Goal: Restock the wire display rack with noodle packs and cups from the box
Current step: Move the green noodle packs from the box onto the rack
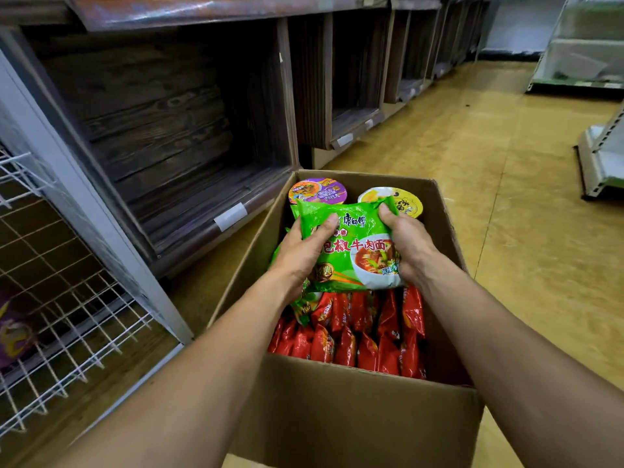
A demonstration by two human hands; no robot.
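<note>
At left, the wire rack point(88, 327) holds a blurred purple pack point(13, 332). To its right, the cardboard box point(337, 417) holds red packs point(354, 336) near, and a purple-lidded cup point(317, 190) and a yellow-lidded cup point(407, 201) far. The left hand point(300, 251) and right hand point(410, 246) clasp a green noodle pack point(358, 251) over them.

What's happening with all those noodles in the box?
A person's left hand and right hand grip a green noodle pack over the open cardboard box. Red noodle packs fill its near end; a purple-lidded cup and a yellow-lidded cup sit at the far end. The white wire rack stands on the left.
</note>
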